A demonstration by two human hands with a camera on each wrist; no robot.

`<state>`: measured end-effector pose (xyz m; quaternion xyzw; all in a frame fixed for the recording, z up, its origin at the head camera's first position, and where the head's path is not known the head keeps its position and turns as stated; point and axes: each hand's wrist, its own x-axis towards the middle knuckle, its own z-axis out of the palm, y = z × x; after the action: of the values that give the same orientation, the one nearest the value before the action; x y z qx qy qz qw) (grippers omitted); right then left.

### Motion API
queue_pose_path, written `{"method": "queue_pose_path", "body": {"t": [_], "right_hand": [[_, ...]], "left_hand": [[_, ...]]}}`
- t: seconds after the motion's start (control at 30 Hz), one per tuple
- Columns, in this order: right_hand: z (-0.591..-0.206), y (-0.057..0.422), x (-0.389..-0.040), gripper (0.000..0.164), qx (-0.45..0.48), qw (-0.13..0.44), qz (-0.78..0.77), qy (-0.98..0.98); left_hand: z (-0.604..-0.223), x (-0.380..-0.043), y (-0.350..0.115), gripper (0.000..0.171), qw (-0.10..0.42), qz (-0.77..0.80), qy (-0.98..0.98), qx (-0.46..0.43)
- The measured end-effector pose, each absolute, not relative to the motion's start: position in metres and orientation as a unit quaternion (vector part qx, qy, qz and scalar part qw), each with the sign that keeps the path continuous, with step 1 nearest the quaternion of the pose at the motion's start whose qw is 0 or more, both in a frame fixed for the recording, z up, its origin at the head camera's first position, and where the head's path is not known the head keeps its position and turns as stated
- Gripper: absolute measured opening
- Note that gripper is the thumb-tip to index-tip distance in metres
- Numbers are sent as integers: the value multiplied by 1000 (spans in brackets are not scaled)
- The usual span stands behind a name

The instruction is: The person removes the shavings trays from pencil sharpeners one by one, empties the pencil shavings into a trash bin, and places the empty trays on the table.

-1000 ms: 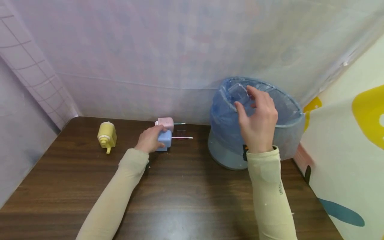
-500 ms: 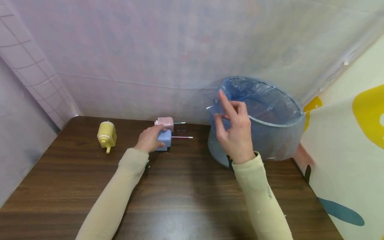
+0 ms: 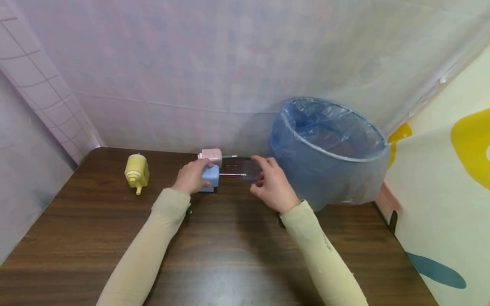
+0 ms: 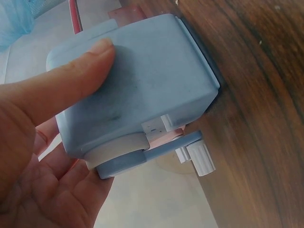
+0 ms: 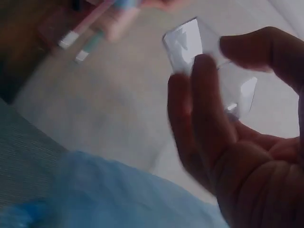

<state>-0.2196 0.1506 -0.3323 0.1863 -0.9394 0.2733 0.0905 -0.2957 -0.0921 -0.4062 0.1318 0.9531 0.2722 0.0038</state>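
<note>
My left hand [image 3: 190, 177] grips a blue crank pencil sharpener [image 3: 212, 174] on the table. In the left wrist view the thumb lies along the flat side of its body, and its crank [image 4: 173, 146] with a white knob points toward the camera. A pink pencil [image 3: 231, 174] sticks out of its right side. Beside it my right hand [image 3: 273, 185] pinches a clear plastic drawer [image 5: 184, 43] between thumb and fingers, close to the pencil's end. Behind the blue sharpener lies a pink sharpener [image 3: 212, 156] with a teal pencil [image 3: 229, 157] in it.
A bin lined with a blue plastic bag [image 3: 329, 180] stands on the right of the wooden table [image 3: 214, 246]. At the left is a yellow crank sharpener [image 3: 136, 172]. A pale sheet-covered wall [image 3: 183, 76] rises along the back edge.
My right hand has moved left and down from over the bin to beside the blue sharpener, carrying the clear drawer. The left hand and the sharpeners have stayed in place.
</note>
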Motion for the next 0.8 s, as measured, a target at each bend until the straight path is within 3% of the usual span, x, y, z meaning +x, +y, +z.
{"method": "queue_pose_path", "body": {"t": [0.17,0.4,0.6,0.8], "right_hand": [[-360,148,-232,63,196,20,233,-952],[-395,137,-242,66,141,-64,171,-973],[-413,130,-249,67,113,-80,160,-977],[-422,125,-259,72,93,-53,135,-985]], "left_hand": [[-406,-295,-92,61,3,270,953,135],[-406,-296,-92,61,1,267,954,135],[-406,-296,-92,60,4,269,954,134],[-406,-296,-91,61,5,270,954,132]]}}
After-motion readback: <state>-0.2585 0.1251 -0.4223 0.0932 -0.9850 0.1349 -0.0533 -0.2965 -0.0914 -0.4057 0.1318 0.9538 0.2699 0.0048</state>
